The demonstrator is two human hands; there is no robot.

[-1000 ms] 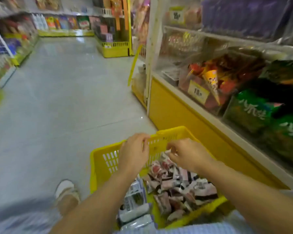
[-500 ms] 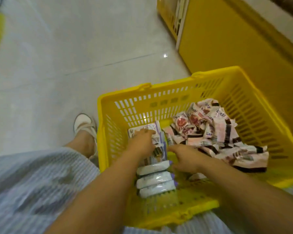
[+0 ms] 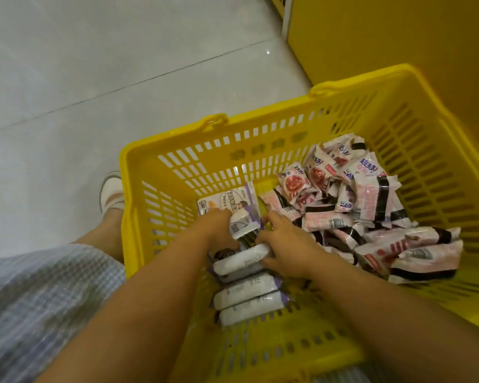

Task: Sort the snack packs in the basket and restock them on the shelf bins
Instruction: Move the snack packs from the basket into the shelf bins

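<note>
A yellow plastic basket (image 3: 415,139) stands on the floor in front of me. Its left half holds a row of white-and-purple snack packs (image 3: 249,293) standing on edge. A loose heap of pink-and-white snack packs (image 3: 368,205) fills the right half. My left hand (image 3: 219,230) grips the far end of the white-and-purple row from the left. My right hand (image 3: 285,244) closes on the same packs from the right side. The fingertips of both hands are hidden among the packs.
The yellow base panel of the shelf unit (image 3: 385,34) rises just behind and right of the basket. Grey tiled floor (image 3: 94,78) spreads to the left. My knee in pale checked cloth (image 3: 39,299) and a white shoe (image 3: 111,192) sit beside the basket's left wall.
My head tilted down from the shelf to the basket. Both hands left the basket's far rim and dropped onto the white-and-purple packs, closing in from both sides.
</note>
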